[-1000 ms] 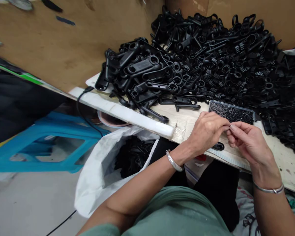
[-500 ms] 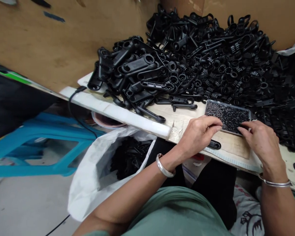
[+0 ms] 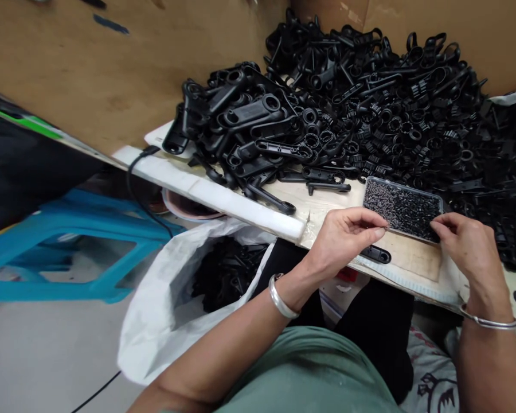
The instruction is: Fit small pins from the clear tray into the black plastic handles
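A shallow clear box (image 3: 406, 207) full of tiny dark and greyish parts lies on the bench before me. At its near left corner my left hand (image 3: 348, 234) has thumb and forefinger pinched together; whatever sits between the tips is too small to name. My right hand (image 3: 464, 238) is at the box's near right corner, its thumb and fingertip closed by the rim over the black pieces. What it pinches, if anything, I cannot make out. Under my left hand, near the bench edge, lies a flat black plastic arm (image 3: 377, 254), partly hidden by that hand.
A large heap of black plastic arms and rings (image 3: 370, 97) covers the back of the bench. A white foam strip (image 3: 210, 192) runs along the left edge. Below hangs a white sack (image 3: 155, 321) with black parts inside; a blue stool (image 3: 69, 246) stands at the left.
Both hands have drawn slightly apart, my left fingers pinching more tightly at the box's near edge. The view has shifted a little, moving the heap and box rightward in frame.
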{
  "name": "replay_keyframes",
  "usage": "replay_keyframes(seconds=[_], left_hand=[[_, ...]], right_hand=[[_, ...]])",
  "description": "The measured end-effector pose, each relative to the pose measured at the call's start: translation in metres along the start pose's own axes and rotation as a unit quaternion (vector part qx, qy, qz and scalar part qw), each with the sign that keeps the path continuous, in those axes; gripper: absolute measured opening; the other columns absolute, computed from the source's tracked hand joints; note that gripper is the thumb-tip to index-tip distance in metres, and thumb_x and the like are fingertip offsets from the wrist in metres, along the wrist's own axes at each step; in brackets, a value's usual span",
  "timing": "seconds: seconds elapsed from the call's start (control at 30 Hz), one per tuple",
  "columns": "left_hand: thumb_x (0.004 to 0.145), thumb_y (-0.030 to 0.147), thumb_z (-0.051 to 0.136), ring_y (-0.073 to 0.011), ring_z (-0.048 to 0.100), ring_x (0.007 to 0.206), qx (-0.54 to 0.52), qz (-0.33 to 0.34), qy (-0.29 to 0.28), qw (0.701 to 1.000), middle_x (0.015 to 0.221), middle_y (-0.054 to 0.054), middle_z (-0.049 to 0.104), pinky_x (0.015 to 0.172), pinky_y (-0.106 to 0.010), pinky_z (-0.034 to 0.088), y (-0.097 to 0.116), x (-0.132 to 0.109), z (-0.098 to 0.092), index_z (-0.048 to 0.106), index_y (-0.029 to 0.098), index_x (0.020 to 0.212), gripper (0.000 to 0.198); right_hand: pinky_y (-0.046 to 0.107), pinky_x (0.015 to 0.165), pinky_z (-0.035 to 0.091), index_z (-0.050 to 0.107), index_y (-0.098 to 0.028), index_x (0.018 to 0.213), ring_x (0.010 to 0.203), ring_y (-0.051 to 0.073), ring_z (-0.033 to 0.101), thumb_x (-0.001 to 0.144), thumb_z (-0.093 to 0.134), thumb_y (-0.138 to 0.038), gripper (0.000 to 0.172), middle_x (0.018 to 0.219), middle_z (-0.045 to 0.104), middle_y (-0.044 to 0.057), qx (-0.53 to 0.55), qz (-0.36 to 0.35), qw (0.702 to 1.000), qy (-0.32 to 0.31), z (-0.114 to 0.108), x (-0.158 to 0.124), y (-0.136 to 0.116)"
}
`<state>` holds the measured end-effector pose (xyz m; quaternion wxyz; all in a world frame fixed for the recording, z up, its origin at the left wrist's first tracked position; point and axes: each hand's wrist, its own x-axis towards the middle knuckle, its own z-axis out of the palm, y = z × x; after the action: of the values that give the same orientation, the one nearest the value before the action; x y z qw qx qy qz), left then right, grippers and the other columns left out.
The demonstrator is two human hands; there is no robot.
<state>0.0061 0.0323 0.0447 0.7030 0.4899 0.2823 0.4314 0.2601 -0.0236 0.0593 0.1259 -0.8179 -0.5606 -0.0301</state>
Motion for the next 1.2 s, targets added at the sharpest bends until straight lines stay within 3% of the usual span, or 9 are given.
replay_keyframes(seconds=[0.07, 0.13, 0.3, 0.4, 0.57, 0.83, 1.1, 1.2], left_hand=[[0.070, 0.014, 0.077, -0.0113, 0.067, 0.074, -0.019, -0.014, -0.002, 1.000, 0.080, -0.004, 0.075, 0.074, -0.023, 0.055, 0.000, -0.001, 0.001, 0.075, 0.013, 0.080, 0.009], [0.070, 0.015, 0.077, -0.0110, 0.066, 0.073, -0.034, -0.025, -0.003, 0.999, 0.079, -0.004, 0.075, 0.073, -0.023, 0.055, -0.001, -0.001, 0.004, 0.076, 0.013, 0.079, 0.010], [0.068, 0.022, 0.083, -0.0120, 0.066, 0.073, -0.071, -0.056, -0.015, 0.996, 0.079, -0.004, 0.074, 0.070, -0.024, 0.054, -0.005, -0.006, 0.011, 0.075, 0.013, 0.080, 0.016], [0.067, 0.027, 0.086, -0.0120, 0.066, 0.072, -0.083, -0.064, -0.029, 0.994, 0.079, -0.004, 0.074, 0.069, -0.024, 0.055, -0.008, -0.009, 0.015, 0.075, 0.013, 0.080, 0.022], [0.072, 0.019, 0.080, -0.0110, 0.067, 0.072, -0.109, -0.046, -0.057, 0.991, 0.080, -0.004, 0.075, 0.072, -0.024, 0.056, -0.011, -0.014, 0.022, 0.075, 0.013, 0.080, 0.011], [0.072, 0.017, 0.080, -0.0155, 0.072, 0.083, -0.130, -0.062, -0.053, 0.988, 0.088, -0.006, 0.078, 0.079, -0.028, 0.058, -0.013, -0.018, 0.023, 0.076, 0.014, 0.081, 0.010], [0.074, 0.015, 0.078, -0.0155, 0.073, 0.082, -0.131, -0.053, -0.055, 0.988, 0.085, -0.005, 0.077, 0.080, -0.028, 0.058, -0.014, -0.019, 0.020, 0.076, 0.014, 0.081, 0.008], [0.072, 0.014, 0.078, -0.0141, 0.072, 0.079, -0.129, -0.067, -0.047, 0.988, 0.081, -0.004, 0.077, 0.079, -0.028, 0.058, -0.014, -0.020, 0.020, 0.075, 0.014, 0.080, 0.008]], right_hand=[[0.035, 0.064, 0.042, 0.075, -0.023, 0.082, 0.064, 0.021, 0.062, 0.083, 0.064, -0.036, 0.017, 0.068, 0.070, 0.004, 0.079, 0.017, 0.997, 0.001, -0.002, 0.000, 0.002], [0.032, 0.059, 0.044, 0.074, -0.022, 0.079, 0.056, 0.018, 0.059, 0.078, 0.071, -0.038, 0.017, 0.060, 0.066, 0.002, 0.214, 0.046, 0.976, -0.013, -0.004, -0.003, -0.002], [0.025, 0.049, 0.048, 0.076, -0.021, 0.082, 0.057, 0.013, 0.060, 0.067, 0.086, -0.035, 0.023, 0.075, 0.073, 0.004, 0.539, 0.089, 0.836, -0.048, -0.004, -0.025, -0.025], [0.023, 0.048, 0.049, 0.077, -0.023, 0.082, 0.058, 0.011, 0.060, 0.066, 0.087, -0.033, 0.021, 0.078, 0.073, 0.004, 0.618, 0.106, 0.776, -0.070, -0.003, -0.040, -0.037], [0.018, 0.047, 0.048, 0.076, -0.025, 0.080, 0.057, 0.008, 0.057, 0.066, 0.089, -0.035, 0.022, 0.074, 0.069, 0.002, 0.676, 0.133, 0.717, -0.106, -0.001, -0.057, -0.051], [0.017, 0.046, 0.049, 0.077, -0.030, 0.087, 0.060, 0.009, 0.055, 0.073, 0.084, -0.035, 0.017, 0.078, 0.065, 0.001, 0.685, 0.105, 0.713, -0.105, 0.002, -0.069, -0.062], [0.020, 0.049, 0.054, 0.077, -0.027, 0.089, 0.055, 0.009, 0.058, 0.078, 0.081, -0.034, 0.014, 0.074, 0.065, 0.000, 0.671, 0.085, 0.732, -0.082, 0.005, -0.077, -0.064], [0.019, 0.053, 0.056, 0.076, -0.027, 0.089, 0.057, 0.008, 0.062, 0.077, 0.083, -0.031, 0.014, 0.076, 0.068, 0.000, 0.680, 0.090, 0.724, -0.072, 0.006, -0.078, -0.064]])
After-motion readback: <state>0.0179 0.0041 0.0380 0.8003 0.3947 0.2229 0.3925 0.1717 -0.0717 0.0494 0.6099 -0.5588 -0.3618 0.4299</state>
